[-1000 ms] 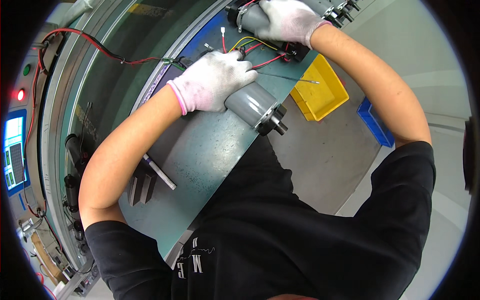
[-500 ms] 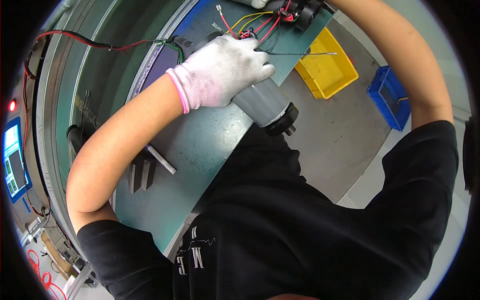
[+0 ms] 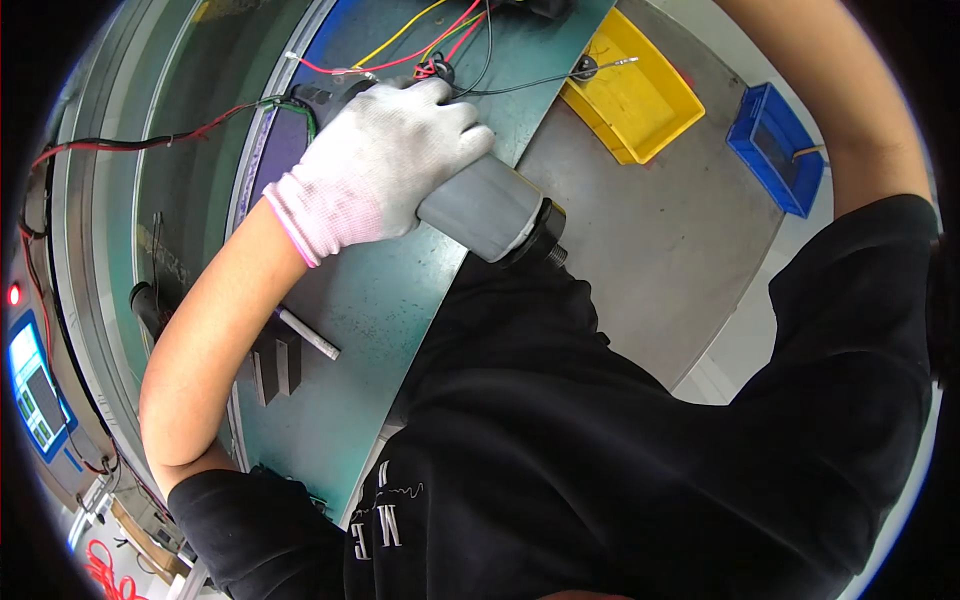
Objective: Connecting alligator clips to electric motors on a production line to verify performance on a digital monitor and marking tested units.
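Note:
My left hand [image 3: 390,150], in a white glove with a pink cuff, is wrapped over a grey cylindrical motor [image 3: 485,210]. The motor lies tilted at the edge of the green bench [image 3: 385,290]; its black end cap and short shaft point toward my body. Its far end is mostly hidden under the glove. Beyond my fingers, red, yellow and black wires [image 3: 465,40] run to the upper edge, and one black lead stretches over the yellow bin. My right forearm [image 3: 800,70] leaves the picture at the top, so that hand is out of sight.
On the floor side stand a yellow bin [image 3: 680,125] and a blue bin [image 3: 745,140]. A marker pen [image 3: 308,333] and dark metal blocks [image 3: 275,368] lie on the bench. Left of it, a red-black cable [image 3: 150,142] crosses the rail near a lit screen [image 3: 38,390].
The view has shifted, so my left hand and the motor appear further left. The loose wire ends lie differently. A bit of white glove at the top edge has gone out of view.

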Motion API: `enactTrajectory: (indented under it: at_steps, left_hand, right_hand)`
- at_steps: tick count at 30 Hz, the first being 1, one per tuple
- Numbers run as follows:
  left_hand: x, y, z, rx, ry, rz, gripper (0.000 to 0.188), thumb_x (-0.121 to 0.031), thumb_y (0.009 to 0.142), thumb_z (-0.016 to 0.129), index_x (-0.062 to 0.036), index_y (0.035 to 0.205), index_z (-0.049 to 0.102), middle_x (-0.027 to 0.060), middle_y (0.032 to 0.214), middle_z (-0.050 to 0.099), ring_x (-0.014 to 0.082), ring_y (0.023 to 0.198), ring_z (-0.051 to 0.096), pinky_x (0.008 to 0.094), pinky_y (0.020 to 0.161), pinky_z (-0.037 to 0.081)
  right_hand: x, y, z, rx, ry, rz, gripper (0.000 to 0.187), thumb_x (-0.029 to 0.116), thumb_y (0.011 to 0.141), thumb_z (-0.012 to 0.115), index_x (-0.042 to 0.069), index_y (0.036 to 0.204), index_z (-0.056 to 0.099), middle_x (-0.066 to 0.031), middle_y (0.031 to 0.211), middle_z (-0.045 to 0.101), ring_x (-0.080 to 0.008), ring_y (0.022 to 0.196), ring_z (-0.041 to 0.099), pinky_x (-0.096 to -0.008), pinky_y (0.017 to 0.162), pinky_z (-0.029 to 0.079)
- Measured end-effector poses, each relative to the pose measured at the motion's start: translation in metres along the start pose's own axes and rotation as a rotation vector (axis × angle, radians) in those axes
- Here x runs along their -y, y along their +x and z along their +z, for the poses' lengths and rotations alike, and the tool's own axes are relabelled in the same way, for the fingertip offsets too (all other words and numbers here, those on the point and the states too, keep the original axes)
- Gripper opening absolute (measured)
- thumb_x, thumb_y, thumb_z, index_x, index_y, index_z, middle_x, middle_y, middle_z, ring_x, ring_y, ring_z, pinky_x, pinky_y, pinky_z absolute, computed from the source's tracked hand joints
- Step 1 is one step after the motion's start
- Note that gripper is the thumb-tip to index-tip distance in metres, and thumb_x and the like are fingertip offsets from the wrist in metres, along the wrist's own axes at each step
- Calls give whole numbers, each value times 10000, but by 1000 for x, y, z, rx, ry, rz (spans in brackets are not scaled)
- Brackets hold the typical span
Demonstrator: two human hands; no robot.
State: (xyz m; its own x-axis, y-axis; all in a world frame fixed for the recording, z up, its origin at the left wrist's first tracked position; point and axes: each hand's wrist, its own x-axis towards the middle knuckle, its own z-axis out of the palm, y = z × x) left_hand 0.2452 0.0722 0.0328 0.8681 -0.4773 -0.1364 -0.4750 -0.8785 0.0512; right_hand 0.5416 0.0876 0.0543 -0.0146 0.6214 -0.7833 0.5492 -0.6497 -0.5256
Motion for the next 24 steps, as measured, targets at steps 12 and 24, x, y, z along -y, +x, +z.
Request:
enactTrajectory:
  at_steps: [12,24]
  left_hand:
    - [17,3,8,-25,-74,0,599,-200,580,870,-116,1141,678,49,1070,682,263,1065,669,424,915,553]
    - [34,-12,5,30,-60,-19,522,-218,597,879,-131,1087,722,35,1037,708,246,1047,694,420,993,545]
  right_hand:
    - [-24,33,68,-726,-674,-157,668,372,681,843,-38,1182,681,-279,1059,770,-384,999,760,-445,875,615]
    - [-191,-138,189,-561,955,-300,785,347,827,807,-9,1473,538,-225,1281,695,-316,1003,748,-413,846,628]
